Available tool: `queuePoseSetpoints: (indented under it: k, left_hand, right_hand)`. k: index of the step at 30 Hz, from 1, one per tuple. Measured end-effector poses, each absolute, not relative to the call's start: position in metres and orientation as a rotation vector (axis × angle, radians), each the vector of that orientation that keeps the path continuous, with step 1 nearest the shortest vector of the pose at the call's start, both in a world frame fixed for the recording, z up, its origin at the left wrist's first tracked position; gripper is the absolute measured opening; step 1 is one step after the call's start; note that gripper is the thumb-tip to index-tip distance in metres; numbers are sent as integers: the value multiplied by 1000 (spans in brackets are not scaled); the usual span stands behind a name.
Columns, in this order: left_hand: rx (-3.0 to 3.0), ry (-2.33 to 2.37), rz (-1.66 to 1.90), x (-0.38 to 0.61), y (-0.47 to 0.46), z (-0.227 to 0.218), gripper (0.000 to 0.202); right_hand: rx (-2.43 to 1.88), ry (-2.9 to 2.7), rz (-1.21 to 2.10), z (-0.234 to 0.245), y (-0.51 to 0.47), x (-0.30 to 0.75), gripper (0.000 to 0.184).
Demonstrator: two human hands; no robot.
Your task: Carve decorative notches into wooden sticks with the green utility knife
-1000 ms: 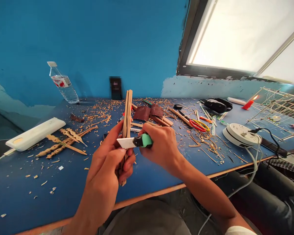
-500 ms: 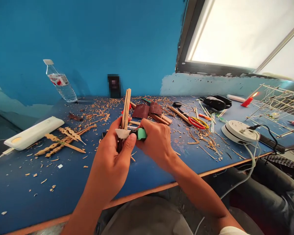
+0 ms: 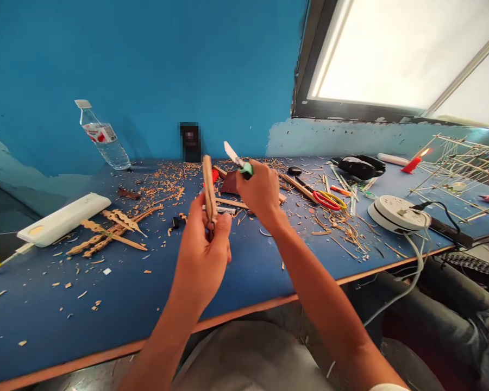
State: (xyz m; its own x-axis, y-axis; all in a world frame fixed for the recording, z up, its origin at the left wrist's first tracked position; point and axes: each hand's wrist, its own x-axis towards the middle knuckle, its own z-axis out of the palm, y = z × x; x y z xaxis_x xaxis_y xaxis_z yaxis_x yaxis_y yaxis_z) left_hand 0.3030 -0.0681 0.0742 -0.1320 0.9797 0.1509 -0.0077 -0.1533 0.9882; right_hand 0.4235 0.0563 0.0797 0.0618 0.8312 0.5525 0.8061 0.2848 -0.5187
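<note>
My left hand (image 3: 201, 255) is closed around the lower end of a pair of flat wooden sticks (image 3: 208, 187), held upright above the blue table (image 3: 236, 282). My right hand (image 3: 258, 190) grips a green-handled utility knife (image 3: 238, 162) with its blade pointing up and to the left, apart from the sticks. Both hands hover over the middle of the table, a short gap between them.
Wood shavings litter the table. Carved sticks (image 3: 106, 233) and a long white case (image 3: 63, 219) lie at left, a water bottle (image 3: 101, 136) at the back. Red-handled scissors (image 3: 328, 199), a round white socket (image 3: 397, 212) with cables, a lit candle (image 3: 411, 164) and a stick frame (image 3: 460, 171) are at right.
My right hand has lifted the knife up and away from the sticks, its blade now pointing upward. My left hand has raised the sticks slightly and tilted them.
</note>
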Motion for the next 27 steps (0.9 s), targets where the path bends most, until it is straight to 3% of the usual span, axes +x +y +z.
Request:
queuePoseSetpoints:
  k: [6,12,18,27]
  left_hand:
    - [1120,951,1386,297,-93,105,42]
    - [1084,1029,1357,305,-108,106,41]
    - [1243,1134,1297,305,-108,97,51]
    - [1109,1073,1295,308,-105,99,48]
  right_hand:
    - [-1117,-1892,174,73,25,458,28]
    - [-930,-1965,224,70,-18,451,16]
    - [-916,-1969,208,66,-21,449,9]
    - [-986,-1988,314,68,-28,446,12]
